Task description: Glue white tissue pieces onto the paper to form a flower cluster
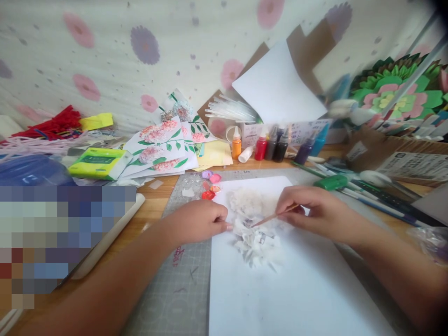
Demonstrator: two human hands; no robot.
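A sheet of white paper (245,298) lies on a grey cutting mat (154,298). Crumpled white tissue (261,245) forms ruffled clusters on its upper part. From the right, my right hand (308,210) pinches a thin wooden stick (269,218), its tip down among the tissue folds. My left hand (201,221) is closed at the tissue's left edge, thumb and forefinger together. Whatever sits between those fingertips is too small to make out.
Small paint dabs (209,194) and a green-yellow tissue pack (100,163) are beyond my left hand. Paint bottles (261,147) stand at the back beside painted flower sheets (157,144). Brushes and a green-handled tool (331,182) lie right, near a cardboard box (402,154).
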